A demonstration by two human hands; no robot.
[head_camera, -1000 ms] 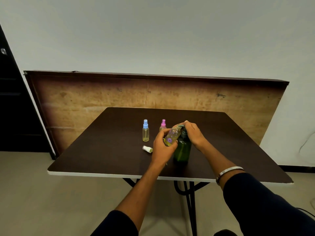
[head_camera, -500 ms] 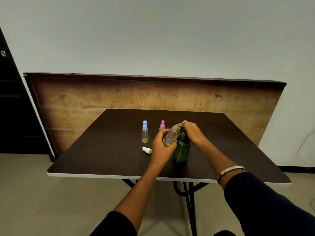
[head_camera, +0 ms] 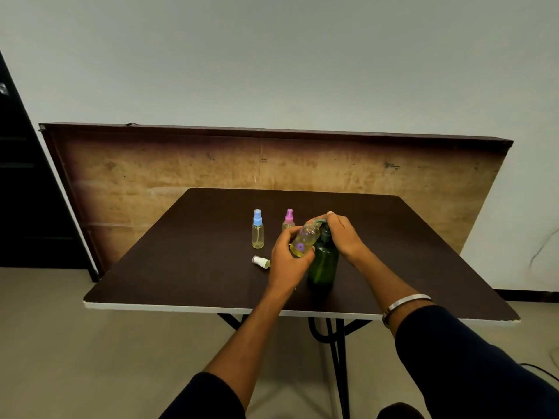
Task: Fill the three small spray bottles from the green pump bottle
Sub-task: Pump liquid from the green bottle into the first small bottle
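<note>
The green pump bottle (head_camera: 323, 264) stands upright on the dark table (head_camera: 187, 255). My right hand (head_camera: 344, 237) rests on its pump head. My left hand (head_camera: 287, 261) holds an uncapped small spray bottle (head_camera: 305, 239) with a purple flower print, tilted with its mouth at the pump spout; yellowish liquid sits in its lower part. A blue-capped spray bottle (head_camera: 257, 229) stands upright to the left. A pink-capped spray bottle (head_camera: 289, 220) stands behind my left hand, partly hidden. A loose white spray cap (head_camera: 261, 262) lies on the table left of my left hand.
A wooden board (head_camera: 151, 176) leans against the wall behind the table. A dark door or cabinet (head_camera: 24, 192) is at the far left. The table's white front edge (head_camera: 181, 308) is close to me, with black legs underneath.
Both hands and the bottles keep nearly the same pose; only the camera view has shifted slightly.
</note>
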